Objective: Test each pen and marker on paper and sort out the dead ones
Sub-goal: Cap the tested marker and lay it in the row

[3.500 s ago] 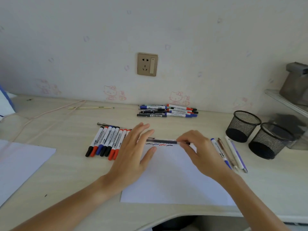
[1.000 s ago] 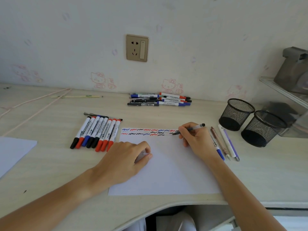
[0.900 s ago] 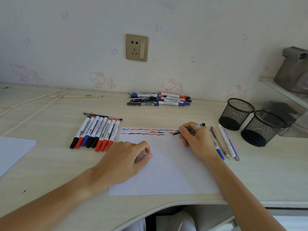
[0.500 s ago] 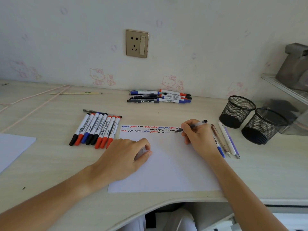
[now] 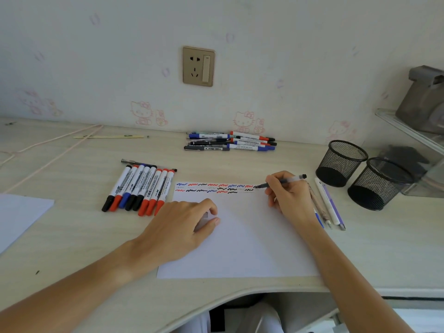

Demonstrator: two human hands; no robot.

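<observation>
Resting low in the middle of the frame, the left hand [image 5: 182, 227] lies on the white sheet of paper [image 5: 240, 248] with its fingers curled, and something small and grey shows between thumb and fingers, perhaps a cap, though that cannot be told for sure. Right of it, the right hand [image 5: 287, 198] pinches a slim clear-barrelled black gel pen [image 5: 283, 181], the tip touching the paper's upper right corner at the end of the rows of red, blue and black test squiggles [image 5: 216, 188]. By the look of it, the step in hand is the writing test of this pen. Just beyond the right hand, a few slender pens in white, purple and brown [image 5: 328, 205] lie side by side on the pale wooden table [image 5: 72, 236], probably not yet tried. Left of the paper's top edge sits a neat row of whiteboard markers with black, red and blue caps [image 5: 138, 191]. Farther right stand two black wire-mesh pen cups [image 5: 360, 174], touching one another. Against the wall, upper centre, lies a second cluster of markers and pens [image 5: 230, 141]. Which pile holds the dead ones cannot be told. The next move likely calls for judging whether a fresh mark shows, capping the pen, then laying it with the matching pile before reaching for one of the slender pens.
</observation>
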